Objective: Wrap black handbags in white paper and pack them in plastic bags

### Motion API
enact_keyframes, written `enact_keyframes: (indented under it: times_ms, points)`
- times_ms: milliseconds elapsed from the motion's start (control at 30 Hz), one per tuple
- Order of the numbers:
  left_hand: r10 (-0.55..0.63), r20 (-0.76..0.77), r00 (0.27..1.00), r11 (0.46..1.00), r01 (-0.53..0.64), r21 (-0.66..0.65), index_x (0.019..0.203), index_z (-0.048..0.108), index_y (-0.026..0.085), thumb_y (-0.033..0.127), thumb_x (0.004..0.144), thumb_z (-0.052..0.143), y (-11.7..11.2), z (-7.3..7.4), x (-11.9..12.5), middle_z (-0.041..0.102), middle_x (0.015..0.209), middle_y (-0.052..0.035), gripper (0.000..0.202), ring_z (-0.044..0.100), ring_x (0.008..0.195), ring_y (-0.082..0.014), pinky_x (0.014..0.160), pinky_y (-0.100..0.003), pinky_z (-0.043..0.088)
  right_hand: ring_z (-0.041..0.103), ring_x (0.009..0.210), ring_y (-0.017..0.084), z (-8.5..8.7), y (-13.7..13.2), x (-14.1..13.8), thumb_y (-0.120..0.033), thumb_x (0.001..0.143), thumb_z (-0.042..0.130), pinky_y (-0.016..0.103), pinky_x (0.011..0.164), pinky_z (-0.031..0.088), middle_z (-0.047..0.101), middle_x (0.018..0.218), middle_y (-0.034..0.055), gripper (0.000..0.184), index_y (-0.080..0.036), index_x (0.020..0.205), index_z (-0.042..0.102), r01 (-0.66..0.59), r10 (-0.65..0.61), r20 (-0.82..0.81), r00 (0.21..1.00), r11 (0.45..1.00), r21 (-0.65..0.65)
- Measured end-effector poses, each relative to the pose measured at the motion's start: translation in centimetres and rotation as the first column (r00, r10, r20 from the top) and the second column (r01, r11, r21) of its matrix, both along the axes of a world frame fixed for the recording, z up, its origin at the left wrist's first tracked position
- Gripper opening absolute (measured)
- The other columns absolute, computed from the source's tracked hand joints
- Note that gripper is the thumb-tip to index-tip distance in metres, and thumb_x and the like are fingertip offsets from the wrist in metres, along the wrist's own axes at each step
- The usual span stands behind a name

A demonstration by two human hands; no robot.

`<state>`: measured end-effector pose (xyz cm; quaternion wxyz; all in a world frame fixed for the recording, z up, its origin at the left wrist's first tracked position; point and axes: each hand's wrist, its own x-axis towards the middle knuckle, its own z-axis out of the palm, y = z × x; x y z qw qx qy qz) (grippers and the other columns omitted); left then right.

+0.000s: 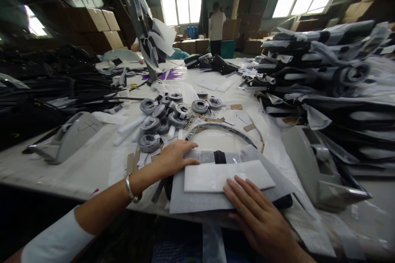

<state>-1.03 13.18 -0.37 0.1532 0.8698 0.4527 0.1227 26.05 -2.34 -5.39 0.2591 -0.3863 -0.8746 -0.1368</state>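
A folded white foam sheet lies on a sheet of pale grey tissue paper at the table's near edge. My right hand rests flat on the foam's front edge, fingers stretched out. My left hand is at the foam's far left corner, its thumb and fingers apart. Beneath the paper is a dark item, mostly hidden; a black end sticks out at the right. A wrapped, curved handle arches behind, and a black bundled strap shows in clear plastic beyond the foam.
Several plastic-wrapped strap coils sit left of centre. Grey tape dispensers stand at left and right. Black bags are piled at left and, wrapped, at right. A post rises from the table. A person stands far back near cartons.
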Motion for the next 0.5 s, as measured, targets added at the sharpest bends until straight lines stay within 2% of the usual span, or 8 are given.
enact_keyframes:
  times_ms: [133,267,367,500]
  points:
    - [0.013,0.028,1.0,0.999,-0.012,-0.044,0.106,0.074,0.029,0.043,0.084,0.072,1.4,-1.2,0.0,0.074,0.104,-0.0008,0.026,0.067,0.099,-0.0208,0.085,-0.029,0.049,0.036,0.144,0.028,-0.3,-0.1,0.1,-0.018,0.095,0.056,0.044,0.122,0.027,0.046,0.152,0.0096,0.05,-0.01,0.144,0.048,0.019,-0.019,-0.008,1.0,1.0,-0.001]
    - [0.031,0.045,0.999,0.999,-0.03,-0.03,0.095,0.076,0.028,0.039,0.084,0.072,1.8,-1.4,0.7,0.074,0.098,-0.0001,0.016,0.065,0.096,-0.0204,0.086,-0.029,0.046,0.037,0.143,0.029,-0.5,-0.1,0.1,-0.016,0.095,0.056,0.045,0.122,0.026,0.048,0.15,0.0102,0.05,-0.01,0.144,0.049,0.015,-0.015,0.0,1.0,1.0,-0.004]
    - [0.016,0.031,0.999,1.0,-0.016,-0.018,0.088,0.077,0.026,0.036,0.085,0.072,2.1,-1.2,1.3,0.074,0.093,-0.0008,0.012,0.064,0.095,-0.021,0.09,-0.031,0.043,0.038,0.143,0.03,-0.6,-0.1,0.1,-0.015,0.094,0.057,0.048,0.122,0.026,0.049,0.149,0.0102,0.049,-0.012,0.142,0.052,0.013,-0.013,-0.008,1.0,1.0,-0.007]
    - [0.037,0.019,0.999,0.999,-0.036,-0.034,0.088,0.077,0.026,0.037,0.087,0.068,2.9,-1.3,1.6,0.074,0.092,-0.0004,0.014,0.065,0.089,-0.0192,0.076,-0.027,0.045,0.039,0.142,0.031,-0.7,-0.2,0.1,-0.014,0.093,0.057,0.05,0.121,0.026,0.051,0.148,0.0113,0.047,-0.014,0.139,0.055,0.007,-0.008,-0.019,1.0,1.0,-0.007]
